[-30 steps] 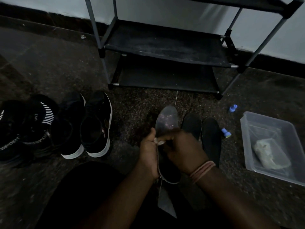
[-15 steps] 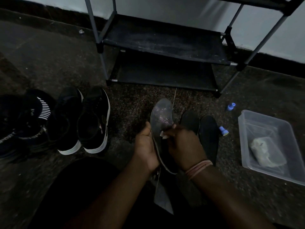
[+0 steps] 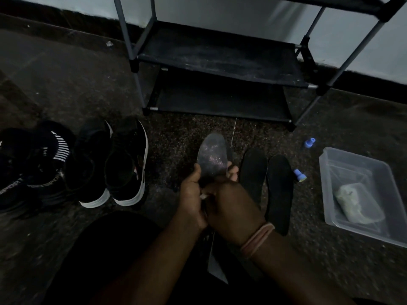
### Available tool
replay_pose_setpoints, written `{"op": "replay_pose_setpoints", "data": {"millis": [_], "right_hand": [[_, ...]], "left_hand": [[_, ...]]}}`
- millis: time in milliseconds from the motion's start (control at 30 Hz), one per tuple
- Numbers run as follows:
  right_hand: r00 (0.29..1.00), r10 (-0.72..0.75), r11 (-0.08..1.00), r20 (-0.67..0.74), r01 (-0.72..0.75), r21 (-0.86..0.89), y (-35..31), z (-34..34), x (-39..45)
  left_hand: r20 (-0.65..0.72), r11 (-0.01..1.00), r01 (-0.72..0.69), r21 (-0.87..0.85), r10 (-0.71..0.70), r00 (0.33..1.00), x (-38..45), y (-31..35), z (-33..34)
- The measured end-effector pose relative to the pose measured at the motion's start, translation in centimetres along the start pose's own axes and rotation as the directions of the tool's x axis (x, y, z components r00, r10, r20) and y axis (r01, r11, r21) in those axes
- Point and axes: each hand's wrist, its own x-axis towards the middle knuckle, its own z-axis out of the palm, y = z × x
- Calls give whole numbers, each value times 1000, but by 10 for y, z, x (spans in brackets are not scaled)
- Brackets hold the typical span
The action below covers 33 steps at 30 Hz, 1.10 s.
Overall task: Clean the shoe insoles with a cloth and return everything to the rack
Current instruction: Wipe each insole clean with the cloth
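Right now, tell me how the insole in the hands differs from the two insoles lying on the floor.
The held insole is greyish with speckled, dusty patches; the two floor insoles look plain black. It is raised off the carpet, gripped by the left hand and right hand; they lie flat side by side, untouched. All three point toward the rack.

bare floor (image 3: 176, 139) between you and the rack (image 3: 220, 62) gives free passage. shoes (image 3: 125, 164) block the left; two insoles (image 3: 277, 190) and a plastic tub (image 3: 330, 194) block the right.
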Motion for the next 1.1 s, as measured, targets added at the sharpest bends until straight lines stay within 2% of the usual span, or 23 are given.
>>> {"op": "replay_pose_setpoints", "data": {"millis": [67,100,200,233,267,333,400,433,500,567,600,667,733,767,833,867,900,933,967,1000,1100], "right_hand": [[1000,-7,995,22,4,103,4,-9,1],[1000,16,996,-6,-16,89,12,-13,4],[985,90,990,-147,-105,-99,26,-14,8],[986,79,989,-149,-97,-114,23,-10,7],[992,49,995,-112,-58,-78,17,-6,5],[1000,-24,995,-8,24,101,6,-7,-3],[1000,-20,980,10,18,200,8,-13,-4],[999,13,985,-36,-7,173,14,-16,-1],[982,51,999,-181,-54,-8,23,-16,4],[978,26,996,-206,-43,-79,18,-10,5],[986,-23,1000,-167,20,-21,13,-6,2],[996,-73,971,-51,83,224,8,-7,-2],[993,-12,849,115,-51,526,15,-20,1],[979,40,728,199,-165,665,24,-26,4],[938,107,400,330,-345,849,36,-34,5],[933,121,263,338,-359,896,40,-36,7],[936,126,169,328,-346,923,42,-35,10],[944,127,131,305,-321,938,43,-34,11],[949,139,149,281,-301,942,43,-32,12],[954,159,222,255,-286,932,43,-31,13],[968,206,512,145,-233,827,45,-27,13]], "left_hand": [[-11,1000,-19,-23,19,1000,1,3,-1],[-17,1000,-25,-15,24,1000,2,2,-2],[-47,998,-55,-17,54,997,4,1,-3],[-56,998,-64,-8,63,996,4,1,-4],[-54,998,-64,-3,63,997,4,1,-4],[-43,998,-63,-27,62,997,3,3,-4],[-25,996,-69,-52,67,997,3,4,-4],[-19,996,-67,-52,66,998,3,5,-3],[-4,996,-64,-54,64,998,4,5,0],[4,996,-63,-70,64,998,3,6,0],[-1,995,-54,-87,55,999,3,6,-1],[-5,993,-42,-110,41,999,2,6,-1],[27,995,-22,-102,24,999,1,6,2],[50,994,-10,-105,16,999,2,7,3],[98,993,22,-119,-10,995,4,9,3],[122,994,29,-109,-15,992,4,11,2],[130,997,21,-81,-10,991,4,12,1],[122,999,2,-52,4,992,4,12,1],[118,1000,-9,-30,12,993,5,11,1],[121,1000,-5,-9,6,993,5,11,0],[131,999,12,39,-17,991,4,13,3]]}}
